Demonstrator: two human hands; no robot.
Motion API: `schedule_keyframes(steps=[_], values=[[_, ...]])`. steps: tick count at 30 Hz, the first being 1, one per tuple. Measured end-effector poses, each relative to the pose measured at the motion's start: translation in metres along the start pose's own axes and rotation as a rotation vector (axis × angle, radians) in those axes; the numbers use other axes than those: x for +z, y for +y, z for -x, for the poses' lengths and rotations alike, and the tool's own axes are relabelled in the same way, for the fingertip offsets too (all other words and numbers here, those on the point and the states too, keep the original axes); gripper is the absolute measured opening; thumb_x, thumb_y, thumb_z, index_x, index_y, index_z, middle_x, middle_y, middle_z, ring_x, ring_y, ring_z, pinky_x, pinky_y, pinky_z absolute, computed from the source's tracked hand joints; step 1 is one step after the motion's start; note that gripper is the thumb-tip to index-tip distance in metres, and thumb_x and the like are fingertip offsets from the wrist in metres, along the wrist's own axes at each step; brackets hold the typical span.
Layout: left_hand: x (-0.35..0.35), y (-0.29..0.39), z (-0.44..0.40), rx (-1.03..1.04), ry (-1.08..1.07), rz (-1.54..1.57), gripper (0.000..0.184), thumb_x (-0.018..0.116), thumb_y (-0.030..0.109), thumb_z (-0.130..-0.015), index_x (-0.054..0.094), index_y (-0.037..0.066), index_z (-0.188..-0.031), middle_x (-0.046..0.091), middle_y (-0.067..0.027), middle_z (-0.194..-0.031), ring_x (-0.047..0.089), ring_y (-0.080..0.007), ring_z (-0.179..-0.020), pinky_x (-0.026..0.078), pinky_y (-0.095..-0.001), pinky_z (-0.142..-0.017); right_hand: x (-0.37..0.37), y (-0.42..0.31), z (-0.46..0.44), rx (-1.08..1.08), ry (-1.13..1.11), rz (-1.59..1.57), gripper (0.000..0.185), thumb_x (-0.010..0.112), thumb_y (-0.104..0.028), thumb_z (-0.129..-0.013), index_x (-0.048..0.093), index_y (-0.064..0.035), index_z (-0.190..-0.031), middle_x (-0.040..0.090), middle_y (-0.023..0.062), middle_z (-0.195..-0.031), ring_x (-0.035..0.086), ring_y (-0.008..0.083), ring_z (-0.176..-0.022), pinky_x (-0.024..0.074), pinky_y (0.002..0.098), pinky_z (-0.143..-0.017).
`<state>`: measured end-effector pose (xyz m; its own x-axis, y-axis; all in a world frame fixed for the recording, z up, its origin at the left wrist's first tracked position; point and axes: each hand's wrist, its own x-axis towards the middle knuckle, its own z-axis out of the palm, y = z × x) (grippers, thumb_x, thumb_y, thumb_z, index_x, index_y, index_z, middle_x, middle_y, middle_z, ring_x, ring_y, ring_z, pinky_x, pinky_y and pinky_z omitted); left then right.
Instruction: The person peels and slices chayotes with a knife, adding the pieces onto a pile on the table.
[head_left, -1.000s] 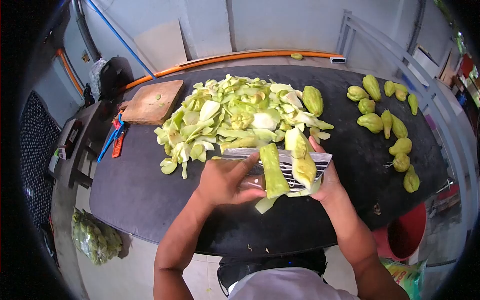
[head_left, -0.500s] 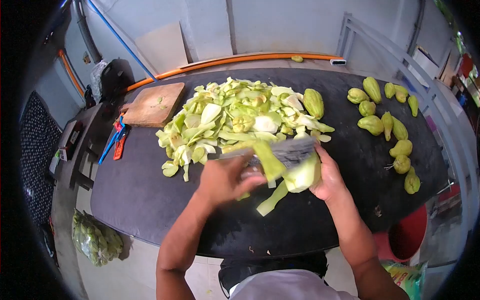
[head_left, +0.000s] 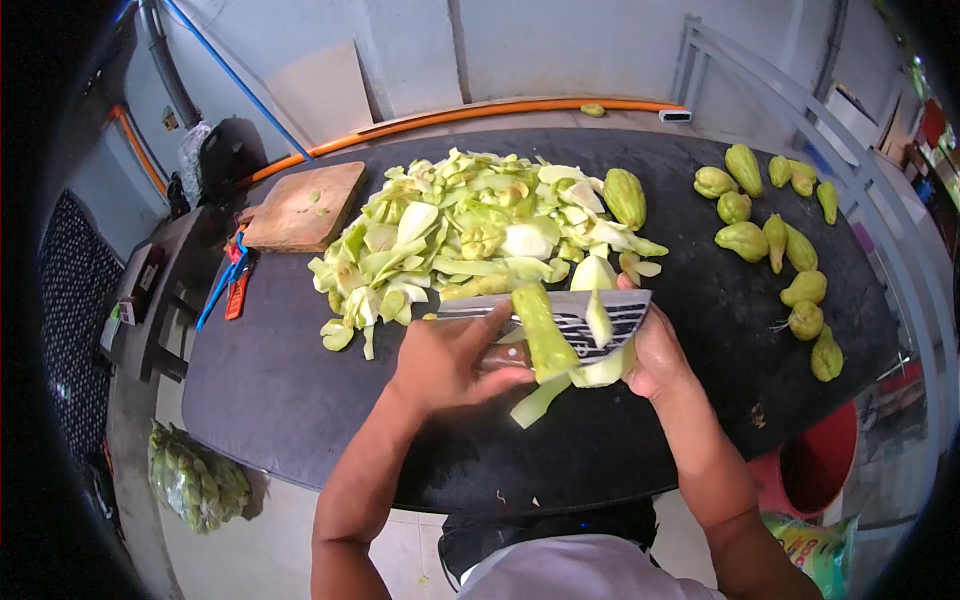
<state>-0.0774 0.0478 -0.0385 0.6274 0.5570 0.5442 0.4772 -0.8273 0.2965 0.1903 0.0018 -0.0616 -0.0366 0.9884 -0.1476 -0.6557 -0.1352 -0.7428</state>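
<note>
Chayote [head_left: 596, 272]: behind knife [head_left: 630, 314], in cupped, partly hidden fingers of right hand [head_left: 657, 350] | left hand [head_left: 448, 362]: fingers wrapped round handle | step (judged): paring, peel [head_left: 545, 335] on blade | next: calls for steady grip, thumb clear

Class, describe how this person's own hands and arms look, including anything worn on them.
The left hand and right hand are ungloved, with no ring or watch discernible. The left forearm and right forearm are bare; no sleeves show. A pale top covers the torso.
</note>
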Motion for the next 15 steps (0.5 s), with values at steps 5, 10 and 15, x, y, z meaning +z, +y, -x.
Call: schedule_keyframes(steps=[5, 10, 15], values=[[0.001, 0.011, 0.001, 0.127, 0.005, -0.006, 0.080, 0.078, 0.064, -0.076, 0.067, 0.005, -0.130, 0.072, -0.0141, -0.078, 0.074, -0.0325, -0.073, 0.058, -0.0397, -0.063, 0.000, 0.003, 0.001, -0.071, -0.022, 0.009, 0.049, 0.052, -0.043, -0.106, 0.053, -0.0068, -0.139, 0.065, 0.0071, -0.124, 0.065, 0.0172, -0.111, 0.0545, 0.0338, -0.096], [-0.001, -0.029, -0.007, -0.350, -0.022, -0.035, 0.063, 0.074, 0.054, -0.087, 0.069, 0.003, -0.123, 0.075, -0.0154, -0.086, 0.074, -0.0297, -0.074, 0.058, -0.0377, -0.068, 0.008, -0.003, 0.005, -0.056, -0.009, 0.173, 0.049, 0.046, -0.044, -0.108, 0.055, -0.0073, -0.139, 0.068, 0.0108, -0.119, 0.068, 0.0210, -0.109, 0.0597, 0.0404, -0.087], [-0.006, -0.034, -0.004, -0.515, -0.013, -0.076, 0.051, 0.077, 0.042, -0.089, 0.071, 0.001, -0.118, 0.076, -0.0173, -0.090, 0.076, -0.0273, -0.079, 0.058, -0.0349, -0.074, -0.001, -0.004, 0.009, 0.075, -0.254, -0.231, 0.057, 0.045, -0.048, -0.104, 0.053, -0.0084, -0.144, 0.063, 0.0191, -0.127, 0.065, 0.0343, -0.115, 0.0591, 0.0630, -0.075]])
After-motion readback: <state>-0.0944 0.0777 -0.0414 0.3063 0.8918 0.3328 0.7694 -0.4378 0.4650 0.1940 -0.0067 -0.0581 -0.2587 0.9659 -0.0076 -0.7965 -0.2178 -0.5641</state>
